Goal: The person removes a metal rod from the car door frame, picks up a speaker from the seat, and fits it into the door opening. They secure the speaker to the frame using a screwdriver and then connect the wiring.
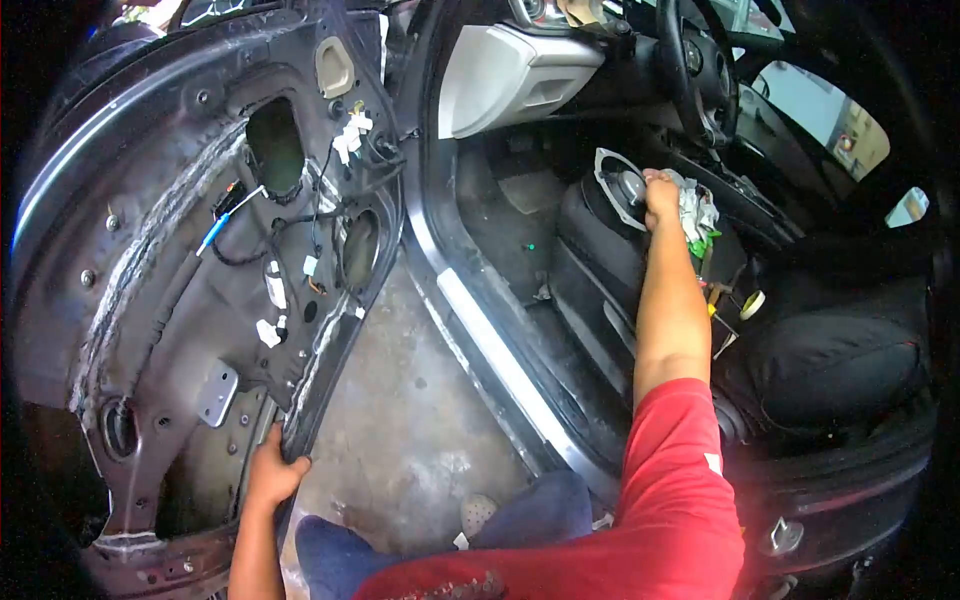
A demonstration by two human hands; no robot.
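Right fingers (656,178) around speaker (625,188) beside white bundle (696,208) on black seat (600,245), left fingers (276,434) gripping door edge (326,392)

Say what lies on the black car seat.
Crumpled white and green material, thin tools and a yellow roll; the right hand holds a round grey part. The seat beneath them is covered.

The steering wheel (672,75) is at the top, to the right of the pale grey glove box (515,85); below this box lies the dark footwell (500,220), with a small green spot (531,247); a bright sill (505,345) runs beside the concrete (400,400); one mirror (908,207) is far right.
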